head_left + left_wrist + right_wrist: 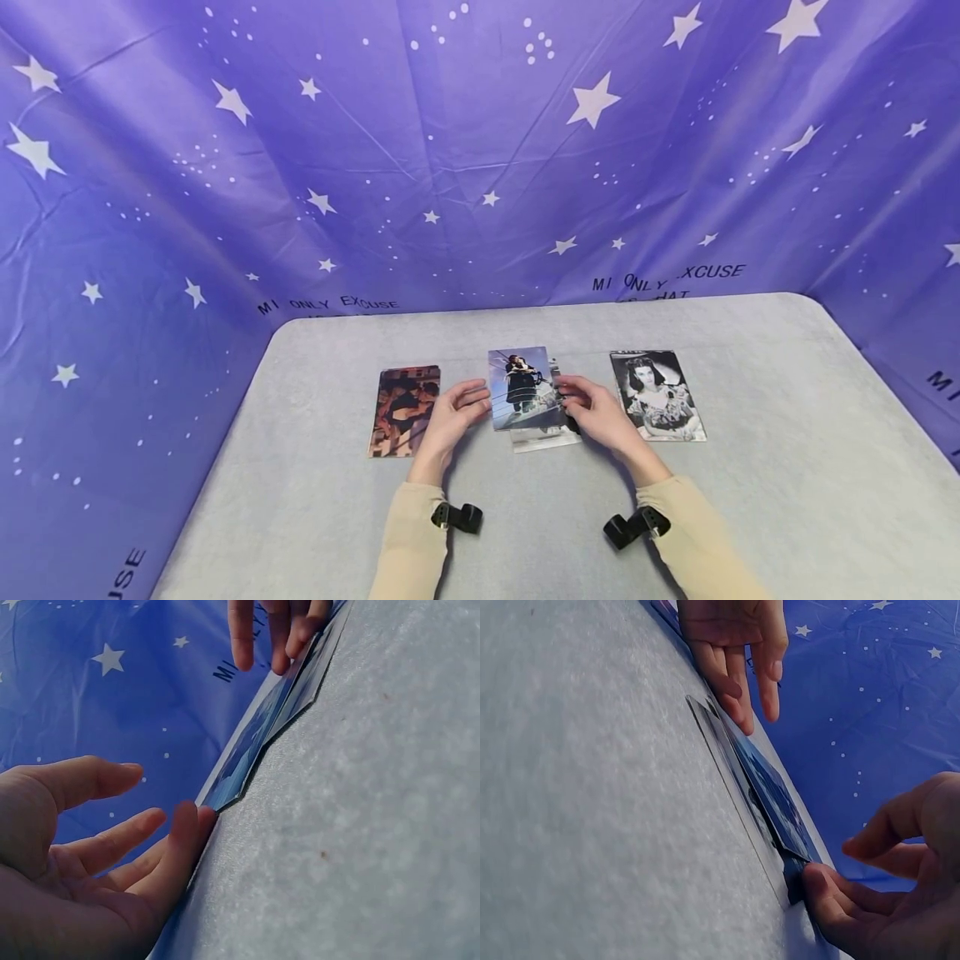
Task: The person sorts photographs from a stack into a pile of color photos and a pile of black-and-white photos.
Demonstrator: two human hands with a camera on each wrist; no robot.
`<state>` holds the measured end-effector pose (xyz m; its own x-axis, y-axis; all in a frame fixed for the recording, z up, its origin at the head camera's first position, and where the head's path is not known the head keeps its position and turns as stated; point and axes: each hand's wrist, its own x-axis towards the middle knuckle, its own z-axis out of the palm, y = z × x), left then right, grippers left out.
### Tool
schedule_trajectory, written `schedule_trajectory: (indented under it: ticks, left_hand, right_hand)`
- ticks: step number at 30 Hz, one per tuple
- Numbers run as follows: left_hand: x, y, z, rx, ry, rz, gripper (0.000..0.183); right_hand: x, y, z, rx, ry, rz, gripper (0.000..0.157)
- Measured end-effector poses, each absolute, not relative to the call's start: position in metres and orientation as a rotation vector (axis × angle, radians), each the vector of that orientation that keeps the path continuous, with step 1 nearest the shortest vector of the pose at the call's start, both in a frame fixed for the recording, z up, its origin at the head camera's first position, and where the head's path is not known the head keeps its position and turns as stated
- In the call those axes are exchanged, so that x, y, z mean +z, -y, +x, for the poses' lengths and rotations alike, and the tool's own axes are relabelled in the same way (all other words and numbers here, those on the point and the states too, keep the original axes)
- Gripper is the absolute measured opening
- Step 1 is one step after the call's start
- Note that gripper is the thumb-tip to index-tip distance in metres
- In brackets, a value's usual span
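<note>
In the head view, a colour photo card (520, 387) of a couple on a ship's railing lies between my two hands. It overlaps a black-and-white photo card (534, 441) that shows below and to the right of it. My left hand (452, 417) touches the left edge, with its fingers loosely bent and spread in the left wrist view. At the opposite side, the fingertips of my right hand (600, 410) rest by the right edge. From the right wrist view, one fingertip (819, 883) meets the cards' corner while another finger stands off.
A stack of reddish photo cards (405, 408) lies to the left, and black-and-white photo cards (660, 396) with a portrait on top lie to the right. All are on a grey cloth-topped table (540, 517). A purple star-patterned curtain (450, 167) hangs behind it.
</note>
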<state>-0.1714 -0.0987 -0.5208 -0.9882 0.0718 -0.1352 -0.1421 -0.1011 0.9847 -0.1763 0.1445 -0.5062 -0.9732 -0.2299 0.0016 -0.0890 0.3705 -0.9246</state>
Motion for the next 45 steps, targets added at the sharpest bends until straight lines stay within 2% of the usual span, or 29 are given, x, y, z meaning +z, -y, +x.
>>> schedule_trajectory:
  ticks: [13,37,45]
  left_hand:
    - [-0.519,0.096,-0.169,2.288,-1.928,-0.11,0.043]
    - [-0.523,0.101,-0.161,2.314,-1.947,-0.054,0.047]
    - [-0.52,0.109,-0.16,2.337,-1.88,-0.078,0.05]
  right_hand:
    - [-0.506,-0.141,-0.177,-1.836,-2.324,-0.162,0.056]
    - [-0.511,-0.123,-0.168,-2.107,-2.101,-0.04,0.048]
    - [-0.511,-0.113,-0.169,-2.113,-2.083,-0.02,0.05]
